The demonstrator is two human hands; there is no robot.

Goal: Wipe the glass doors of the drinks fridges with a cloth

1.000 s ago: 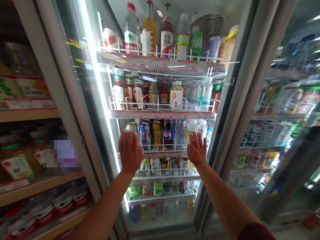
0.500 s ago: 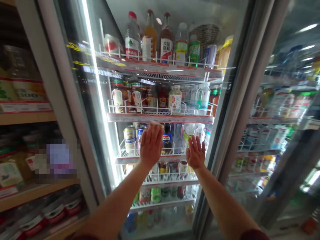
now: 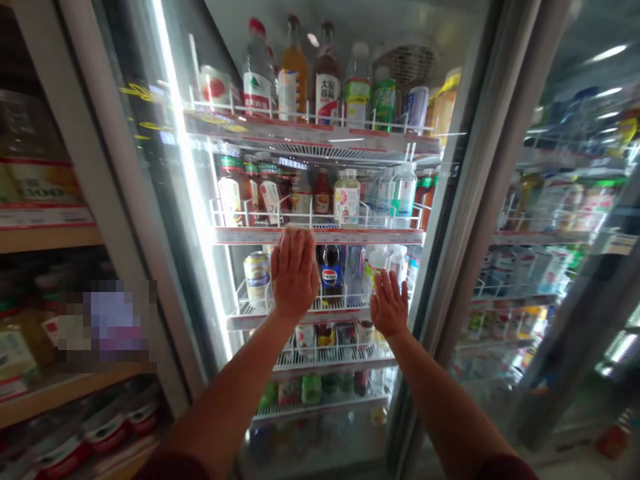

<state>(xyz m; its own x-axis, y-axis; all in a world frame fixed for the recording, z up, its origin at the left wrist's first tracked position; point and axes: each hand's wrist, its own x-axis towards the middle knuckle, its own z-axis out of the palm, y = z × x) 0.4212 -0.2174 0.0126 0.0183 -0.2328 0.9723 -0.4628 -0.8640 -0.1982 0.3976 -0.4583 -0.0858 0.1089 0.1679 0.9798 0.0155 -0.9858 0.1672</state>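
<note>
My left hand (image 3: 295,275) is raised flat, fingers stretched upward, against or just in front of the glass door of a lit drinks cooler. A pale edge shows past its fingertips; I cannot tell whether that is a reflection or something thin under the palm. Lower and to the right, my right hand (image 3: 389,303) faces the same glass with fingers spread. Behind the left hand stand a gold-and-white can (image 3: 257,277) and a dark bottle with a blue label (image 3: 331,272). Clear bottles (image 3: 398,260) are behind the right hand.
Wire-fronted shelves hold bottles above, including a red-capped water bottle (image 3: 258,70) and an orange drink (image 3: 293,73). A metal door frame (image 3: 475,200) runs down the right, with another cooler beyond. Wooden shelves (image 3: 50,238) with jars stand at left; one patch there is pixelated.
My left hand has slid a little up and to the left, uncovering more of the blue-labelled bottle. The right hand stays nearly in place. The view has shifted slightly.
</note>
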